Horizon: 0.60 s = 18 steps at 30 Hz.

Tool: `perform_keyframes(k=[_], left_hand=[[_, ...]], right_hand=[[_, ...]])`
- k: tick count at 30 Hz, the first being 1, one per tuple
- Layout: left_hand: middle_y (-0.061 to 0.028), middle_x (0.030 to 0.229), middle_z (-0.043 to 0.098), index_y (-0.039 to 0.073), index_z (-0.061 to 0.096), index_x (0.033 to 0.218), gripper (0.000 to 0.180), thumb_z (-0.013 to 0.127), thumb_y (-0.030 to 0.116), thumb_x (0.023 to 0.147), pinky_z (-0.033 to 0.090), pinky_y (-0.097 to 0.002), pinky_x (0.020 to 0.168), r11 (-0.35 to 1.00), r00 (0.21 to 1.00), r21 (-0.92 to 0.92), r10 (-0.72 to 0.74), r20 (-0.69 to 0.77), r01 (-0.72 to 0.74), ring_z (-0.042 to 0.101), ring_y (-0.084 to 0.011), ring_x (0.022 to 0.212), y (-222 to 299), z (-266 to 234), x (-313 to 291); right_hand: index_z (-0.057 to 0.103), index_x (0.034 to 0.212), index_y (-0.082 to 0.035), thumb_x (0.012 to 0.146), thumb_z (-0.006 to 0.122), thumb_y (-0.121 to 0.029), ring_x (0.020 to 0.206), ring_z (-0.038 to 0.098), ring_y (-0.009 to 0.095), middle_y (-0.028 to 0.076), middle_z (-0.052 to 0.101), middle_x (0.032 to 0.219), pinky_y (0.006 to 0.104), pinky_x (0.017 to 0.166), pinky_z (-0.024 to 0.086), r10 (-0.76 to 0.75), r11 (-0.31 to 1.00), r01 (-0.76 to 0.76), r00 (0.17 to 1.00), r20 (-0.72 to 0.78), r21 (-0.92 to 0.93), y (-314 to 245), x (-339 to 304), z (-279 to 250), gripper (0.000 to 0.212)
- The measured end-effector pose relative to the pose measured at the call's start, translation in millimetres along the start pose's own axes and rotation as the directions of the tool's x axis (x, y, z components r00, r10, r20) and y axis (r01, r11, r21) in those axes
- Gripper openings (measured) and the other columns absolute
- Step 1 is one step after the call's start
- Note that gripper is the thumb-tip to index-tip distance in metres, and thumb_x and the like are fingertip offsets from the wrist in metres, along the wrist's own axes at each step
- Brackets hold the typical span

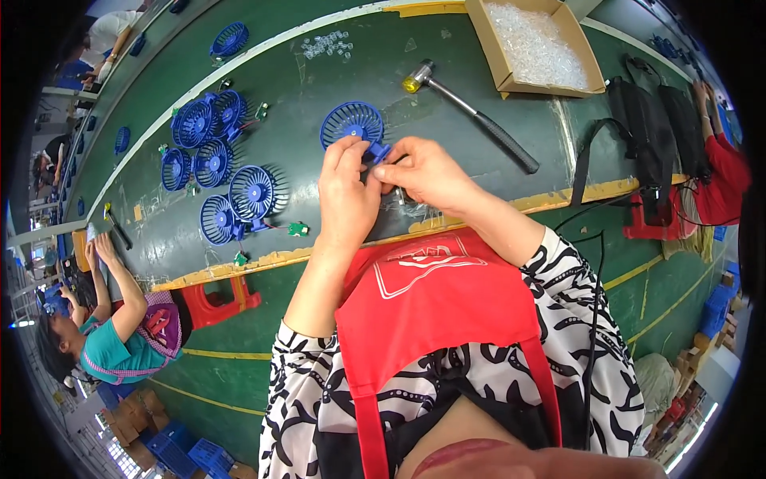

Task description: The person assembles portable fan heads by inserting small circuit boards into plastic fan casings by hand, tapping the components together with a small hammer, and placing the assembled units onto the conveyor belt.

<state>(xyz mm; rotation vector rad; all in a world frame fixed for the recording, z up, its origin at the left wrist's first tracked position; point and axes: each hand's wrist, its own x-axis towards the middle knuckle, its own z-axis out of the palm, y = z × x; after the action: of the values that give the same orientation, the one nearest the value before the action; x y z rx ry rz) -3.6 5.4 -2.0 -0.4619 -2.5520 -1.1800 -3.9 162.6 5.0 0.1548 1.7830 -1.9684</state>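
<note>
Both my hands meet over the front part of the green bench, around a blue fan cage [352,121] whose round grille points away from me. My left hand [349,191] grips the cage's lower edge and stem with bent fingers. From the right, my right hand [423,172] pinches at the blue stem [378,152]; whether a small part sits between its fingertips is hidden. Just beneath the fingers a bit of clear or metallic material [401,198] shows. To the left lie several more blue fan cages [253,193], some with small green circuit boards [298,229] on wires.
A hammer [471,110] with a black grip lies right of my hands. Behind it stands a cardboard box [499,60] of clear small parts, with loose clear pieces [327,45] further left. A black bag [638,128] rests at the right. A co-worker [132,335] sits at the left.
</note>
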Motion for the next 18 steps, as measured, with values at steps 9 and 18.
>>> perform_keyframes(k=[9, 18], left_hand=[[-0.0169, 0.115, 0.059, -0.002, 0.061, 0.113, 0.042, 0.074, -0.002, 0.073, 0.056, -0.0321, 0.07, 0.992, 0.994, -0.079, -0.098, 0.057, 0.102, 0.065, -0.0273, 0.088, 1.7, -13.6, 7.9], [-0.0158, 0.114, 0.061, -0.002, 0.061, 0.117, 0.046, 0.075, -0.002, 0.073, 0.055, -0.0302, 0.069, 0.992, 0.993, -0.077, -0.09, 0.081, 0.096, 0.065, -0.0227, 0.084, 1.8, -18.1, 9.0]], right_hand=[[0.065, 0.089, 0.004, 0.087, 0.06, -0.008, 0.059, 0.064, 0.016, 0.01, 0.068, 0.068, 0.0317, 0.055, 0.049, -0.26, 0.929, 0.235, 0.964, -0.052, -0.286, 0.2, 2.5, 2.8, 0.013], [0.066, 0.085, 0.002, 0.087, 0.056, -0.008, 0.059, 0.066, 0.02, 0.012, 0.067, 0.067, 0.0342, 0.057, 0.051, -0.288, 0.88, 0.246, 0.956, -0.046, -0.407, -13.5, -8.2, 5.3, 0.014]])
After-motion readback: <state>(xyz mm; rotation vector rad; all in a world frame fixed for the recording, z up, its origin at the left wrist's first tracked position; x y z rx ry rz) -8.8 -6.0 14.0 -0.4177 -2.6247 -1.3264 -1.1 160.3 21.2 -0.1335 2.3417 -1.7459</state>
